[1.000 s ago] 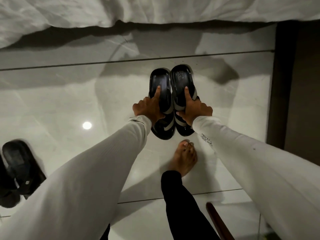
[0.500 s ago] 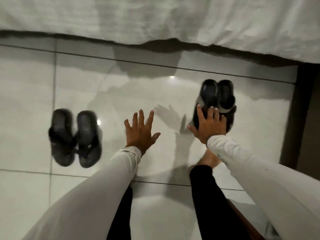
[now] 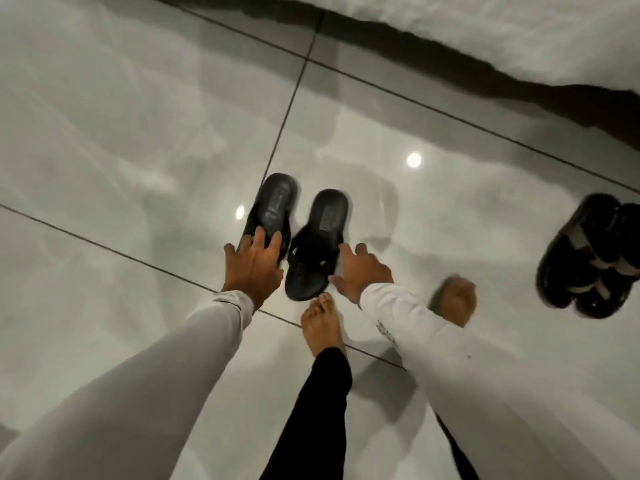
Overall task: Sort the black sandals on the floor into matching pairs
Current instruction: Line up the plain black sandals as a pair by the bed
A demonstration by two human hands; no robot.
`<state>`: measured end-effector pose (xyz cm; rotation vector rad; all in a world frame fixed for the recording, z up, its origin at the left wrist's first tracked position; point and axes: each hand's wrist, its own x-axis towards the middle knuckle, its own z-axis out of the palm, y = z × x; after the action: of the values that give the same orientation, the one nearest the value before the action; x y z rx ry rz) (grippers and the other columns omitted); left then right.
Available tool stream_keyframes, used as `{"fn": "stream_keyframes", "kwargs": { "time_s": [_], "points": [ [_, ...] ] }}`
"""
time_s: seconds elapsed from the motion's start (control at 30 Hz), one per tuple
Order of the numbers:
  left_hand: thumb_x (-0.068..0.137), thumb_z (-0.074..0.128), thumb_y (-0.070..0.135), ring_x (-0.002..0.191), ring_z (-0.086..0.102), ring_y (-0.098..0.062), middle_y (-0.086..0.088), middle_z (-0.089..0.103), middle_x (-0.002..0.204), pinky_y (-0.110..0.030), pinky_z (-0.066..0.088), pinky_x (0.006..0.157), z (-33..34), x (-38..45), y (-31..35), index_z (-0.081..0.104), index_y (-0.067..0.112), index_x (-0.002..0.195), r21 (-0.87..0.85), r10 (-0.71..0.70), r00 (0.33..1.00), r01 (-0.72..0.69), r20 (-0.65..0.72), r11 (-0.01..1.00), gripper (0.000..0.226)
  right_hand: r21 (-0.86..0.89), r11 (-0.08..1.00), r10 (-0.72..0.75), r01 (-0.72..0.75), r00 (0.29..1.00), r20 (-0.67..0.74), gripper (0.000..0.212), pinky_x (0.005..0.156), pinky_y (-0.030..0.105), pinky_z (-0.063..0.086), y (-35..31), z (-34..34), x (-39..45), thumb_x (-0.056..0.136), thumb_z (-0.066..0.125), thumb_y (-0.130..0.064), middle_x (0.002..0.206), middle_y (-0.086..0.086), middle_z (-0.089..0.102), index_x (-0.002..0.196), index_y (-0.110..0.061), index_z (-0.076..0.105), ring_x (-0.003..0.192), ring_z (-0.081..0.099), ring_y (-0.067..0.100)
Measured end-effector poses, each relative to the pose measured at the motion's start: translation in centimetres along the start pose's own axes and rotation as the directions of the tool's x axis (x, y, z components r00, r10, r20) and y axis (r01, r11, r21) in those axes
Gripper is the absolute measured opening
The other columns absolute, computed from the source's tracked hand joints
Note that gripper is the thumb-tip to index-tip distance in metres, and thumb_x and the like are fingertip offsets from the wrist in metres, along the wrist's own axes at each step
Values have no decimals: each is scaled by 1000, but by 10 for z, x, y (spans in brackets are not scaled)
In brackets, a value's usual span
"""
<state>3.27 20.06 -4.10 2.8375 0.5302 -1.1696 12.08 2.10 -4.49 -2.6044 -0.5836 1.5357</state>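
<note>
Leftmost, left hand (image 3: 254, 263) rests spread fingers on left flip-flop (image 3: 273, 207), its mate (image 3: 317, 245) just beside, right hand (image 3: 360, 271) open-fingered at that one's edge, grey-strapped sandal pair (image 3: 592, 261) well apart on floor (image 3: 138, 133) far right.

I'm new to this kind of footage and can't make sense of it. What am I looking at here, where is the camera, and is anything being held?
There is no machine: a person wears a wide-angle camera on the head, looking down at their own arms and bare feet. The shiny tiled floor holds two pairs of black sandals. In the middle lie two plain flip-flops: the left hand rests its fingers on the left flip-flop, and the right hand reaches the edge of the right flip-flop. Neither appears lifted or gripped. At the right edge sits the strapped pair, side by side and untouched. White bedding hangs at the top.
</note>
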Motion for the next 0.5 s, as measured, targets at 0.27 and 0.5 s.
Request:
{"fn": "stream_keyframes", "kwargs": {
  "time_s": [0.27, 0.5],
  "points": [
    [83, 73, 44, 150, 15, -49, -21, -6, 167, -67, 39, 107, 35, 71, -22, -1, 32, 161, -24, 27, 996, -25, 84, 999, 108, -293, 946, -181, 142, 977, -110, 99, 122, 55, 18, -30, 69, 79, 85, 71, -41, 165, 21, 3, 158, -19, 7, 153, 5, 37],
    [81, 77, 43, 148, 11, -58, -21, -24, 165, -67, 47, 101, 65, 96, -15, -9, 36, 160, -95, 23, 993, -12, 112, 995, 117, -315, 943, -181, 110, 961, -207, 104, 122, 56, 13, -22, 99, 100, 83, 66, -55, 165, 22, 3, 159, -15, 6, 153, 6, 38]
  ]
}}
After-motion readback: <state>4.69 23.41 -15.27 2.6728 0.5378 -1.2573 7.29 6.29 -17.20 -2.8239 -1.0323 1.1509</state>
